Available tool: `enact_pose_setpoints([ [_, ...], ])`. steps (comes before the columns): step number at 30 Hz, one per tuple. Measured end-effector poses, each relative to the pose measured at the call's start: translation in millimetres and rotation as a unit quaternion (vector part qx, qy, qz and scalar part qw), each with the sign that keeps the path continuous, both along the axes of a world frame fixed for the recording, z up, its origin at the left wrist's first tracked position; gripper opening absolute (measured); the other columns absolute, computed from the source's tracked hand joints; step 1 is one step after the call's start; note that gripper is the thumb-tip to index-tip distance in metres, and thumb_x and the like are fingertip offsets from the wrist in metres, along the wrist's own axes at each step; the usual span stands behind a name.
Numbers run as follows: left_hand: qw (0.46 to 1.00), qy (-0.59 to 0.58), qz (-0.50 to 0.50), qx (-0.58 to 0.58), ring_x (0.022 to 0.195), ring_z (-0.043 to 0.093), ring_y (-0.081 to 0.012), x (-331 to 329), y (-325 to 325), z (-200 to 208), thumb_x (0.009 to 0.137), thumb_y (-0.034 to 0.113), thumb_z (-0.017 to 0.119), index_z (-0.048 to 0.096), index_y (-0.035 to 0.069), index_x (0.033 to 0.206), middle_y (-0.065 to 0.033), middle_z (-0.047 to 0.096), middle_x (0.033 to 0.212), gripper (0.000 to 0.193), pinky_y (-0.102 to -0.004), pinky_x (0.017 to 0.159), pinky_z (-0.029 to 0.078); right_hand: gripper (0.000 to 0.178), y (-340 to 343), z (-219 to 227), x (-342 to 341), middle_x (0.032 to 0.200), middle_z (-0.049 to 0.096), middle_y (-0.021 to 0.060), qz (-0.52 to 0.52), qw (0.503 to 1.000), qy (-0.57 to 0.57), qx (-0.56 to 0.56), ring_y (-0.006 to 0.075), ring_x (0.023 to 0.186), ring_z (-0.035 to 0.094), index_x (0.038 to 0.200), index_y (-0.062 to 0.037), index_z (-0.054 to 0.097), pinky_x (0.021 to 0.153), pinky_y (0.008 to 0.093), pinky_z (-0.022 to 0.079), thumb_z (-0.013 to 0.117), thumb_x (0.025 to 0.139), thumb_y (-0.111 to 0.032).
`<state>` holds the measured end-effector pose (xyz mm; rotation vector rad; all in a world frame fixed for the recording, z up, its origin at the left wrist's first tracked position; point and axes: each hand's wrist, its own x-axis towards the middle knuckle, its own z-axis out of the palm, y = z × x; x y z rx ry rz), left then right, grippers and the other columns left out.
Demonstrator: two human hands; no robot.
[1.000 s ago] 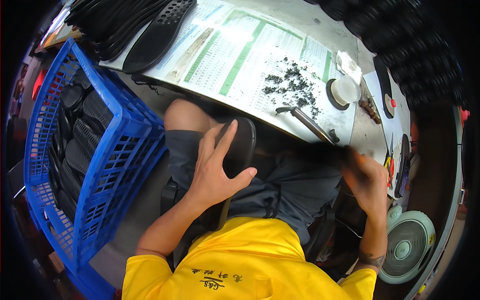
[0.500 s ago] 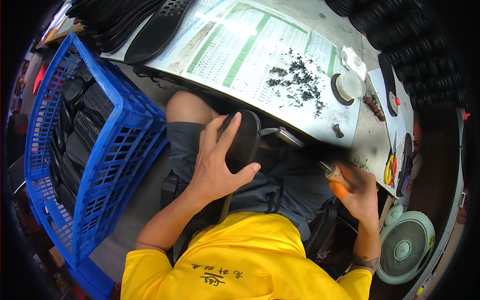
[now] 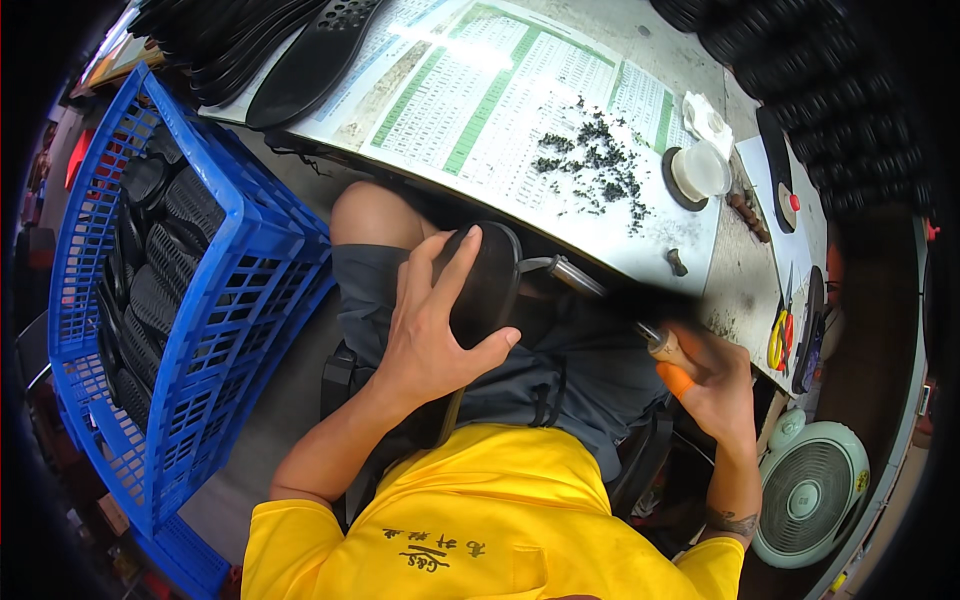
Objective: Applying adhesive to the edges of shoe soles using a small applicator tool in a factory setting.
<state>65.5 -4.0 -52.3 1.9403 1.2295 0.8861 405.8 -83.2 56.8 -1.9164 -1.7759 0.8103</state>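
Observation:
My left hand lies over a black shoe sole on my lap, its fingers spread and its thumb lifted off to the right. The hand steadies the sole, which stands lengthwise between my knees. My right hand, with an orange cover on one finger, is closed around the wooden handle of a metal-shafted hand tool. A dark blurred patch hides the middle of the shaft. Beyond that patch, a metal rod with a thin curved end reaches the sole's right edge.
A blue crate full of black soles stands at left. The table ahead bears black scraps, a clear round container, scissors and a large sole. A pale green fan sits at right; stacked black soles rise behind.

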Motion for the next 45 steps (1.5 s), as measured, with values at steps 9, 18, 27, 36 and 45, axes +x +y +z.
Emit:
enact_pose_setpoints([
  [9,1.000,0.002,0.000,-0.001,0.143,0.049,-0.0508,0,0,0,0.081,0.030,0.095,0.045,0.009,0.173,-0.0301,0.044,0.158,0.107,-0.0560,0.121,0.044,0.051,-1,0,-1,0.077,0.059,0.0081,-0.004,1.000,-0.007,0.006,0.0186,0.062,0.055,0.137,-0.0052,0.082,0.061,0.0323,0.044,0.088,0.086,0.001],
  [18,1.000,0.012,-0.001,-0.007,0.144,0.048,-0.0511,0,-2,2,0.081,0.031,0.095,0.045,0.009,0.173,-0.0304,0.044,0.158,0.107,-0.0562,0.121,0.044,0.049,-2,-1,-5,0.076,0.058,0.0091,0.002,0.999,0.016,0.030,0.0201,0.062,0.057,0.134,-0.0035,0.082,0.061,0.0336,0.045,0.088,0.085,-0.001],
  [27,1.000,0.005,-0.006,-0.008,0.144,0.048,-0.0506,0,-1,2,0.082,0.031,0.094,0.045,0.009,0.173,-0.0295,0.044,0.159,0.106,-0.0562,0.121,0.044,0.049,-1,0,-5,0.075,0.055,0.0092,0.006,1.000,-0.017,0.006,0.0200,0.061,0.054,0.134,-0.0018,0.082,0.060,0.0347,0.042,0.088,0.086,-0.001],
  [36,1.000,0.002,-0.010,-0.007,0.144,0.048,-0.0501,0,-2,3,0.082,0.031,0.094,0.044,0.009,0.174,-0.0288,0.044,0.159,0.106,-0.0563,0.121,0.044,0.047,-7,-12,2,0.077,0.060,0.0099,-0.028,0.998,0.056,-0.011,0.0166,0.064,0.055,0.133,-0.0004,0.082,0.062,0.0322,0.044,0.088,0.086,-0.001],
  [45,1.000,-0.002,-0.015,-0.009,0.146,0.048,-0.0499,1,-1,0,0.083,0.030,0.094,0.043,0.010,0.175,-0.0290,0.045,0.160,0.107,-0.0562,0.122,0.043,0.047,-6,-16,6,0.079,0.061,0.0102,-0.076,0.991,0.093,0.061,0.0168,0.067,0.056,0.134,-0.0008,0.081,0.064,0.0318,0.047,0.087,0.087,0.003],
])
